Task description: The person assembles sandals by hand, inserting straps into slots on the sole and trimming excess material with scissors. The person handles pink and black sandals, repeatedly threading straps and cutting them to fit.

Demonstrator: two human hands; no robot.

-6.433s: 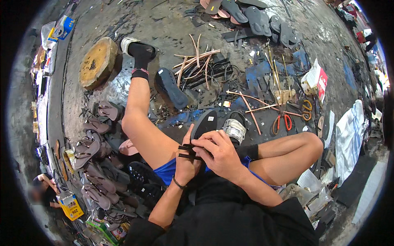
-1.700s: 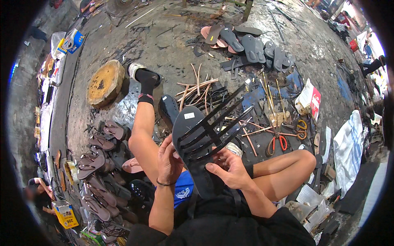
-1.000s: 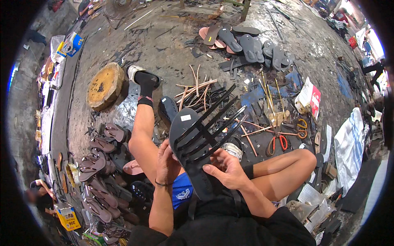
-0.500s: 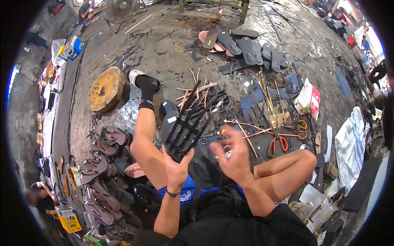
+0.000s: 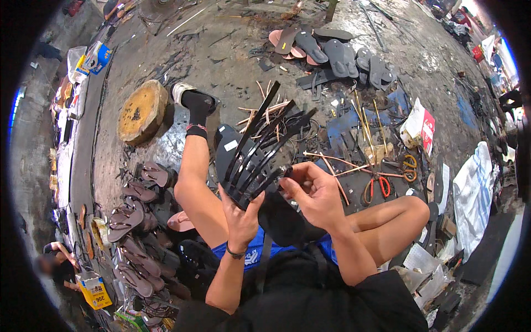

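My left hand [image 5: 241,220] is closed around the lower end of a bundle of long black straps [image 5: 250,166], which fan out up and away from me. Beside it, my right hand [image 5: 316,193] pinches a small dark piece [image 5: 285,170] between thumb and fingers at the right edge of the bundle; whether this is a strap's end I cannot tell. A dark grey sole [image 5: 225,155] with a white label lies behind the straps. Below my right hand, another black sole-shaped piece [image 5: 285,221] rests by my lap.
Brown flip-flops [image 5: 126,221] are heaped at the left near a round wooden block [image 5: 142,112]. Grey soles [image 5: 339,57] lie at the far side. Pinkish strips [image 5: 259,117], red-handled scissors [image 5: 376,189] and thin brass-coloured rods [image 5: 362,124] lie ahead. White plastic sheeting [image 5: 475,193] is at right.
My right hand has moved left and up to the bundle and now pinches at its edge. The straps have tilted to the right and spread in my left hand.
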